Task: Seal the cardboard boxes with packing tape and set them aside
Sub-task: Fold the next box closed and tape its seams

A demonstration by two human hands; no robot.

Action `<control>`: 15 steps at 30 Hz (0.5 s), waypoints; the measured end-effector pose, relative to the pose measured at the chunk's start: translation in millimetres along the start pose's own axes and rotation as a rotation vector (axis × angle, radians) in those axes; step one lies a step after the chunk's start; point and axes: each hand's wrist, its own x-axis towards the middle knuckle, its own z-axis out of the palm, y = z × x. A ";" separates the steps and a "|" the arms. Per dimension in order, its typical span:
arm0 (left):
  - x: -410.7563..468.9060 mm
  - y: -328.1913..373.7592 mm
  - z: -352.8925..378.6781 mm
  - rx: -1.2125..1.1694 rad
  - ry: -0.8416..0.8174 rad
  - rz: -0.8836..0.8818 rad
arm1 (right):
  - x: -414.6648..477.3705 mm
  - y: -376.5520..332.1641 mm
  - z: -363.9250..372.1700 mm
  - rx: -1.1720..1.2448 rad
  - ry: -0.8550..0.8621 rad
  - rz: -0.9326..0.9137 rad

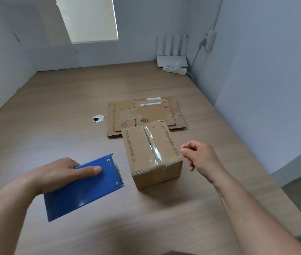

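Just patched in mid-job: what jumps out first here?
The blue tape dispenser, gripped in the left hand at front left. Beside it, at centre, stands a cardboard box with clear tape along its top seam, the right hand curled at its right edge; flattened cardboard lies behind.

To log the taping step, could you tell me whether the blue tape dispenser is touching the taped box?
Apart. The head view shows bare table between the tape dispenser, held by the left hand, and the box.
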 end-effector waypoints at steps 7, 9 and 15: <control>16.6 9.8 8.6 0.017 -0.017 -0.015 | 4.3 10.7 0.8 0.090 0.170 0.073; 21.9 11.2 10.6 0.009 -0.018 -0.022 | 5.6 15.2 3.5 0.077 0.208 0.077; 40.2 7.5 15.9 0.008 0.003 -0.061 | 12.4 25.9 11.3 0.038 0.263 0.100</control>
